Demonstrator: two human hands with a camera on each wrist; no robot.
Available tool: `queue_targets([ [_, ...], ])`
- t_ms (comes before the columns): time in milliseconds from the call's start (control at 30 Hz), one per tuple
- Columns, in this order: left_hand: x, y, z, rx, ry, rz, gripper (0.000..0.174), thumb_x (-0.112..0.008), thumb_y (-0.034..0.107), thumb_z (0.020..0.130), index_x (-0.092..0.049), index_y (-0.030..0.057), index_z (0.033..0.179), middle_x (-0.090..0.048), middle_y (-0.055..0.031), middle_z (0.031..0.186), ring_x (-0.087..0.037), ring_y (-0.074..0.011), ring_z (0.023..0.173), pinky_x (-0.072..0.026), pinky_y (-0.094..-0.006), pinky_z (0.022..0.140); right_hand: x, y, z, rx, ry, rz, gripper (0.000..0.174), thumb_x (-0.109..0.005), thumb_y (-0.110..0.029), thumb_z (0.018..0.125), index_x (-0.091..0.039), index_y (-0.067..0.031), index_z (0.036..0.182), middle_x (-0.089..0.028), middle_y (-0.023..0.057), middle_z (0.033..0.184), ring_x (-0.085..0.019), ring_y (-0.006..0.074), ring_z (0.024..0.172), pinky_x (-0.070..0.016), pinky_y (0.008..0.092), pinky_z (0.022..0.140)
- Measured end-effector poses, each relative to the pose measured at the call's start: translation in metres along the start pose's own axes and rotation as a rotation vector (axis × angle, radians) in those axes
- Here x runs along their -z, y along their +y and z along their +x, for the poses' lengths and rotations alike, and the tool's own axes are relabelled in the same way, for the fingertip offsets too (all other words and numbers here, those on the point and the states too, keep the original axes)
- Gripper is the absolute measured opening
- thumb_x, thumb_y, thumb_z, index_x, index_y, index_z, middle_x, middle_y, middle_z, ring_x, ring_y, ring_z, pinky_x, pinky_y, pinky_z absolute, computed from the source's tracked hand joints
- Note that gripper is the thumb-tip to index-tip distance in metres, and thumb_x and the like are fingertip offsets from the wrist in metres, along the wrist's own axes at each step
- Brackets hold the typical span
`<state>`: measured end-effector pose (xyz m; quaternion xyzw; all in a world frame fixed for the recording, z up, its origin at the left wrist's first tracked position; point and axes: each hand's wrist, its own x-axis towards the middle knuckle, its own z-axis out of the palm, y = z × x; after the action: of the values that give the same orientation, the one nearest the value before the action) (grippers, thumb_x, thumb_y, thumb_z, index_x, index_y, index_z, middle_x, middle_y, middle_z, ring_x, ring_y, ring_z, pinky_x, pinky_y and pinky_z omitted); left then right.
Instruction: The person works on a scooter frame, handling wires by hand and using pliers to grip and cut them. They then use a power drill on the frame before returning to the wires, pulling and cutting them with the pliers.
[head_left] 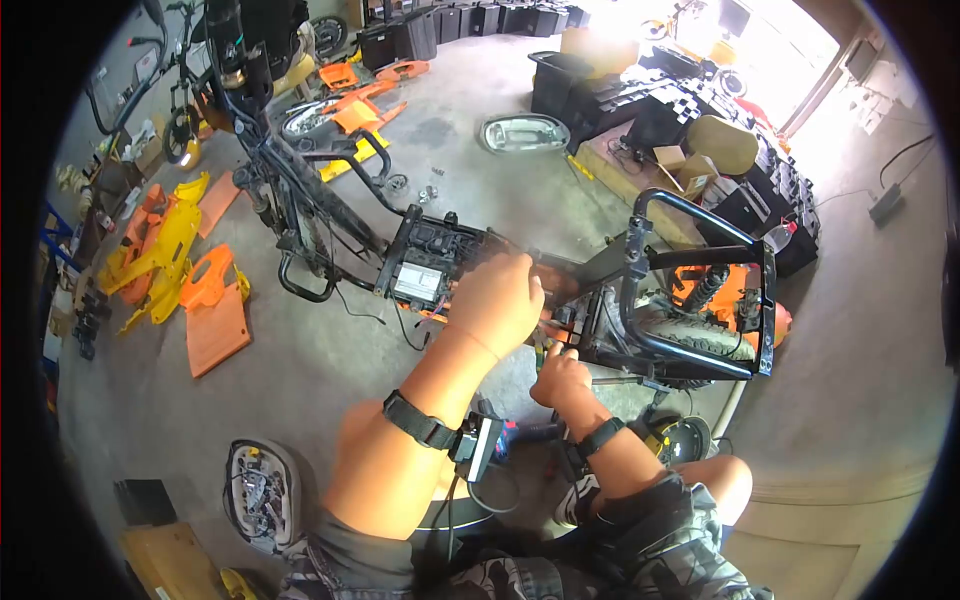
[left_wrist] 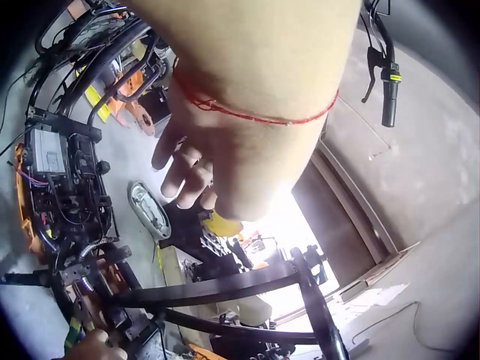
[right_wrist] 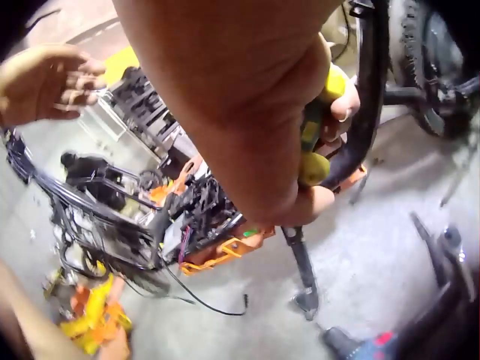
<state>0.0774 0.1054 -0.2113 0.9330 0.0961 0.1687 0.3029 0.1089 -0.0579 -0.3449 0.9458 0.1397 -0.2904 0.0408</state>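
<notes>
My right hand (head_left: 562, 378) grips a tool with a yellow and dark green handle (right_wrist: 309, 133), low beside the black frame (head_left: 640, 290) of a stripped-down motorbike. The kind of tool is hard to tell, as the palm and fingers cover much of it. My left hand (head_left: 497, 302) is in the air over the middle of the frame, fingers loosely bent with nothing in them, as the right wrist view shows. Near it, a silver box (head_left: 419, 283) sits among black parts and wires in the frame. The knobbly rear wheel (head_left: 690, 335) stands to the right.
Orange and yellow body panels (head_left: 165, 250) lie on the floor at left. A grey-white tray-like shell (head_left: 262, 495) with small metal parts is at lower left, another pale shell (head_left: 524, 134) farther back. Black bins and cartons (head_left: 690, 172) line the back right. A stand (head_left: 686, 440) is near my knee.
</notes>
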Motion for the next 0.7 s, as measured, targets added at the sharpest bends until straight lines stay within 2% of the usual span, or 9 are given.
queue_targets([
  [100,0.001,-0.006,-0.003,-0.015,-0.017,0.014,0.022,-0.051,0.018,0.091,-0.062,0.0017,0.101,-0.066,-0.0203,0.096,-0.063,-0.0399,0.092,-0.0505,-0.0487,0.081,-0.005,0.0,0.0,0.048,0.095,-0.274,0.093,-0.069,-0.024,0.078,-0.018,0.005,0.15,-0.054,0.0229,0.122,-0.066,0.0333,0.105,-0.0557,0.035,0.087],
  [267,0.013,-0.009,-0.004,0.036,-0.13,0.016,0.026,-0.053,0.021,0.092,-0.062,0.0023,0.107,-0.067,-0.0192,0.101,-0.064,-0.0372,0.098,-0.0504,-0.0471,0.086,-0.013,0.006,0.003,0.032,0.064,-0.111,0.085,-0.07,-0.025,0.076,-0.027,0.0061,0.143,-0.056,0.0248,0.118,-0.065,0.0362,0.108,-0.0551,0.0359,0.088],
  [333,0.016,-0.01,-0.002,0.058,-0.21,0.044,0.028,-0.054,0.022,0.092,-0.062,0.0021,0.11,-0.067,-0.0192,0.104,-0.063,-0.0368,0.1,-0.0499,-0.0466,0.088,-0.009,0.002,0.007,-0.018,-0.039,0.143,0.074,-0.066,-0.024,0.08,-0.031,0.0076,0.136,-0.059,0.0238,0.108,-0.065,0.0321,0.107,-0.0557,0.0352,0.081],
  [367,0.018,-0.01,-0.002,0.061,-0.211,0.038,0.028,-0.054,0.022,0.092,-0.062,0.0021,0.11,-0.067,-0.0192,0.104,-0.063,-0.0368,0.1,-0.0499,-0.0466,0.088,-0.005,0.01,0.006,-0.053,-0.23,0.654,0.068,-0.068,-0.025,0.077,-0.036,0.0074,0.127,-0.06,0.0252,0.1,-0.067,0.0299,0.095,-0.0551,0.0359,0.067],
  [400,0.019,-0.01,-0.002,0.058,-0.215,0.022,0.029,-0.055,0.023,0.092,-0.062,0.0019,0.11,-0.067,-0.0195,0.104,-0.063,-0.0371,0.1,-0.05,-0.0468,0.087,-0.012,0.015,0.013,-0.056,-0.232,0.649,0.068,-0.068,-0.025,0.077,-0.036,0.0074,0.127,-0.06,0.0252,0.1,-0.067,0.0299,0.095,-0.0551,0.0359,0.067],
  [467,0.02,-0.009,-0.003,0.063,-0.218,0.003,0.03,-0.055,0.024,0.092,-0.062,0.0016,0.111,-0.067,-0.0198,0.104,-0.063,-0.0375,0.1,-0.0501,-0.047,0.087,-0.034,0.026,0.032,-0.02,-0.353,1.109,0.071,-0.071,-0.029,0.075,-0.035,0.008,0.125,-0.06,0.0264,0.1,-0.066,0.0283,0.087,-0.052,0.0375,0.058],
  [533,0.02,-0.007,-0.002,0.058,-0.229,-0.006,0.03,-0.056,0.025,0.091,-0.062,0.0011,0.108,-0.067,-0.0206,0.102,-0.064,-0.0387,0.097,-0.0506,-0.0479,0.086,-0.03,0.026,0.027,-0.029,-0.358,1.046,0.07,-0.07,-0.027,0.076,-0.037,0.0075,0.126,-0.06,0.0279,0.104,-0.067,0.033,0.092,-0.0549,0.0364,0.066],
  [600,0.018,-0.008,-0.003,0.051,-0.237,0.008,0.03,-0.057,0.025,0.091,-0.061,0.0011,0.108,-0.067,-0.0209,0.1,-0.064,-0.0393,0.096,-0.0508,-0.0484,0.085,-0.03,0.028,0.021,0.077,0.068,0.097,0.064,-0.067,-0.023,0.077,-0.04,0.0052,0.129,-0.059,0.0251,0.106,-0.068,0.0358,0.097,-0.0566,0.0351,0.075],
  [700,0.015,-0.01,-0.006,0.022,-0.233,0.019,0.03,-0.057,0.025,0.09,-0.061,0.001,0.107,-0.067,-0.0213,0.098,-0.065,-0.0401,0.093,-0.0511,-0.0491,0.084,0.001,0.009,-0.001,0.065,0.062,-0.108,0.065,-0.065,-0.02,0.078,-0.039,0.0028,0.133,-0.054,0.0276,0.123,-0.066,0.0406,0.102,-0.0562,0.0344,0.084],
])
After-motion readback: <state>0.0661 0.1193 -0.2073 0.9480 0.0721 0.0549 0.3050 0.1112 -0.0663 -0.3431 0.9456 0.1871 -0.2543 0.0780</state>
